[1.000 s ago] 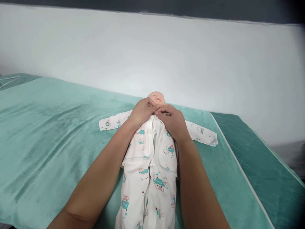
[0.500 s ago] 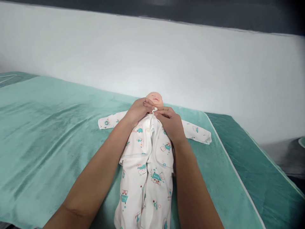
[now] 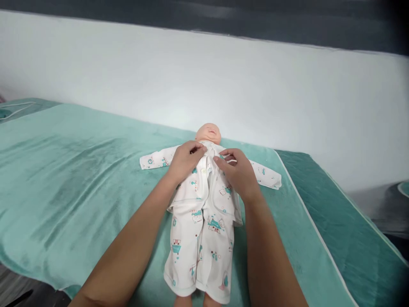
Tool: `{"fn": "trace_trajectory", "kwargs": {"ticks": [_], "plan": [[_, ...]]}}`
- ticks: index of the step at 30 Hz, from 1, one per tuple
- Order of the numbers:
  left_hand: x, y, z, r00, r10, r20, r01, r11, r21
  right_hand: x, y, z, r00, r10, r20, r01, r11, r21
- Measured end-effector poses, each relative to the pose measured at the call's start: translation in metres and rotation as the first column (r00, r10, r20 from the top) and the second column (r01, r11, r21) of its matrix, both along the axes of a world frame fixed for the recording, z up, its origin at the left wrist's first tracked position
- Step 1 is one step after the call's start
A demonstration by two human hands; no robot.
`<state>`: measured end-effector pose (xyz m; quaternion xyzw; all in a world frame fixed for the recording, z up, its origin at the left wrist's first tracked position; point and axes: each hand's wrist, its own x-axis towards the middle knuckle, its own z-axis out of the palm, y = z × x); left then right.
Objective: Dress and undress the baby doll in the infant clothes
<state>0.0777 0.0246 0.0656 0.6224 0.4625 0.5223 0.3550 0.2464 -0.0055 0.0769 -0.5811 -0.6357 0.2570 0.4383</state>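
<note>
A baby doll (image 3: 209, 133) lies on its back, dressed in a white printed baby shirt (image 3: 220, 200) and matching trousers (image 3: 200, 251). Its sleeves stretch out to both sides and its bare feet show below the trouser hems. At the upper chest, my left hand (image 3: 187, 161) has its thumb and fingertips together on the shirt front, just under the collar. My right hand (image 3: 239, 172) hovers at the other side of the shirt opening, thumb and forefinger apart near the cloth. A button shows on the shirt front below my left fingertips.
A light green plush cover (image 3: 79, 179) with wrinkles lies under the doll. To the right is a darker green padded surface (image 3: 322, 204). A white wall (image 3: 159, 76) rises behind the doll's head. Dark floor (image 3: 25, 285) shows at the lower left.
Both hands were together at the shirt collar, under the chin. Now they are apart and slightly lower, the right one drawn to the right. The collar and trouser hems have come into view.
</note>
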Motion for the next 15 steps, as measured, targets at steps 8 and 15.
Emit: {"fn": "trace_trajectory", "kwargs": {"ticks": [8,15], "plan": [[-0.011,-0.005,0.003,0.981,-0.179,-0.07,0.179,0.984,-0.011,-0.022,-0.013,0.017,0.9,-0.107,0.422,0.157,0.984,-0.086],[-0.011,-0.004,0.002,0.978,-0.181,-0.101,0.181,0.983,-0.015,0.005,-0.005,0.019,0.988,0.037,0.151,0.004,0.965,-0.263]]}}
